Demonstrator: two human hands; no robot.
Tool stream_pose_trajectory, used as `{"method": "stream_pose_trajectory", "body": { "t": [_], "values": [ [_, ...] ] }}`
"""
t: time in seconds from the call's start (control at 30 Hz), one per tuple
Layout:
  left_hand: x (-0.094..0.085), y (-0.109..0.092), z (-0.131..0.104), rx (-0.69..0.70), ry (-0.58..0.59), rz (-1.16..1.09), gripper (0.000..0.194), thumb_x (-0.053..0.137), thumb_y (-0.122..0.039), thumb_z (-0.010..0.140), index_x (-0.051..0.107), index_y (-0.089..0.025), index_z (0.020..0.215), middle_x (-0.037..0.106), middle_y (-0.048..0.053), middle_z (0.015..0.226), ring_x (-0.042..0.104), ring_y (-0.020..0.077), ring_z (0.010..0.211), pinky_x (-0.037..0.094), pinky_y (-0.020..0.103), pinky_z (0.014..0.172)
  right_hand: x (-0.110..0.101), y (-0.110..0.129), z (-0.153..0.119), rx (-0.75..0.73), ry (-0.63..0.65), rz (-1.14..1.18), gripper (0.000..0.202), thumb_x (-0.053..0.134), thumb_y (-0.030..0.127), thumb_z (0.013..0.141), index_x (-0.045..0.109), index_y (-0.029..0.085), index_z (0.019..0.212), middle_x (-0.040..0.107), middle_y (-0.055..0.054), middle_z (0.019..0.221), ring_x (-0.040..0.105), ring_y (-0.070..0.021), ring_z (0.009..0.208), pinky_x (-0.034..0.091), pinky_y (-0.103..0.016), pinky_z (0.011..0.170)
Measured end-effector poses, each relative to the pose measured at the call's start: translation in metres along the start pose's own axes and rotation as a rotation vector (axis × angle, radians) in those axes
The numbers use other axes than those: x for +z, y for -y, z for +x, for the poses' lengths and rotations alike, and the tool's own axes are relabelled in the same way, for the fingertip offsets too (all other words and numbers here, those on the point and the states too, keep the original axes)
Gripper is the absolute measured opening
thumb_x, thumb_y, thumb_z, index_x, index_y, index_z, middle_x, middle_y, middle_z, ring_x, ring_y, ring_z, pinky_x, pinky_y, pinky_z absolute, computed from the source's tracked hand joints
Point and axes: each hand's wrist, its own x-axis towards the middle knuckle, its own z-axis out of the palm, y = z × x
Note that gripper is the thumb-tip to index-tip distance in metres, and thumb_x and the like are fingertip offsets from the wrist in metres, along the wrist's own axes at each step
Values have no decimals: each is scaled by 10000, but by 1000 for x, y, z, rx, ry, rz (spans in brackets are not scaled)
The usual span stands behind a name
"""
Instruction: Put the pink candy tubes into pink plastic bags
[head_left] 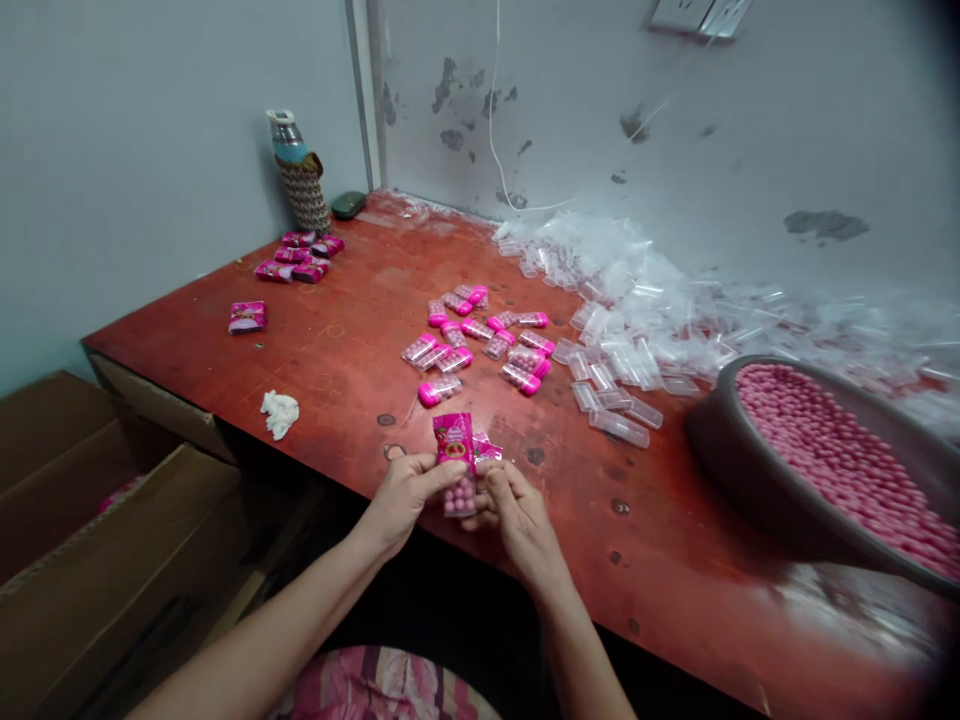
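Observation:
My left hand (409, 500) grips a small clear container of pink balls (460, 495) between thumb and fingers. A bright pink printed wrapper (453, 436) covers its upper part. At the container's right side, my right hand (517, 515) has its thumb and fingers closed against the lower edge. Just behind the hands, more pink printed wrapping (487, 449) lies on the table, partly hidden. Beyond it lie several filled containers with pink caps (478, 330).
Clear unfilled tubes (622, 350) are heaped at the right, beside a dark basin (705, 425) of pink balls. Wrapped packs (300, 258) lie at the left near a bottle (300, 180). A crumpled white tissue (280, 414) sits near the edge. Cardboard boxes (142, 560) stand below left.

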Motion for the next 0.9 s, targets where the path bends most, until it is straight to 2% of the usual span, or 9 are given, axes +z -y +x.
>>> {"method": "stream_pose_trajectory", "body": {
  "t": [0.1, 0.27, 0.4, 0.5, 0.57, 0.63, 0.7, 0.8, 0.9],
  "values": [
    [2, -2, -1, 8, -37, -65, 197, 622, -281, 696, 614, -93, 636, 583, 24, 561, 517, 85, 494, 406, 199, 509, 7, -5, -8, 11, -17, 75, 178, 531, 314, 803, 509, 190, 928, 624, -2, 741, 603, -96, 566, 494, -192, 514],
    [8, 9, -3, -53, 43, -137, 199, 615, -271, 706, 581, -91, 627, 452, -34, 461, 394, 41, 381, 300, 171, 397, 15, -18, -8, -112, -214, 164, 145, 590, 253, 770, 492, 177, 845, 634, 21, 604, 600, -82, 503, 492, -169, 521],
    [10, 14, -5, -31, 36, -145, 227, 617, -265, 708, 554, -89, 578, 443, -32, 461, 420, 46, 407, 322, 173, 423, 19, -18, -1, -116, -216, 191, 167, 604, 254, 756, 461, 186, 807, 630, 33, 555, 591, -87, 452, 489, -171, 480],
    [5, 6, -14, -12, 23, -161, 223, 622, -259, 706, 566, -90, 572, 487, -15, 476, 460, 63, 433, 370, 184, 443, 27, -14, 2, -97, -170, 187, 184, 615, 260, 743, 451, 186, 784, 633, 29, 554, 582, -93, 429, 487, -184, 453],
    [-7, -9, -26, 95, -77, -190, 170, 624, -247, 706, 605, -98, 627, 592, 25, 580, 552, 111, 537, 450, 224, 528, 30, -10, 2, -87, -114, 162, 196, 632, 255, 725, 462, 183, 792, 642, 18, 590, 586, -102, 443, 492, -204, 459],
    [-28, -29, -41, 316, -260, -234, 171, 605, -295, 721, 638, -130, 756, 666, 56, 803, 612, 176, 752, 488, 302, 708, 26, -4, 0, -102, -85, 117, 180, 626, 261, 728, 484, 177, 797, 651, -1, 645, 598, -113, 483, 495, -220, 472],
    [-52, -49, -53, 593, -475, -249, 384, 512, -496, 734, 628, -173, 907, 672, 47, 887, 610, 193, 839, 482, 334, 782, 15, 2, 0, -139, -115, 65, 148, 591, 286, 755, 502, 172, 789, 650, -14, 687, 602, -117, 516, 488, -220, 475],
    [-72, -57, -53, 746, -666, -68, 483, 474, -551, 728, 578, -198, 1041, 667, 47, 930, 606, 205, 882, 463, 373, 827, -11, 11, 0, -191, -232, -10, 155, 542, 321, 786, 522, 169, 762, 642, -18, 711, 595, -108, 534, 469, -206, 475],
    [-59, -33, -28, 661, -516, 532, 394, 560, -404, 734, 570, -205, 1074, 628, 71, 1048, 573, 228, 965, 413, 421, 886, -30, 15, 0, -193, -307, -71, 174, 543, 340, 781, 537, 169, 749, 637, -20, 723, 586, -103, 540, 453, -200, 477]
  ]
}}
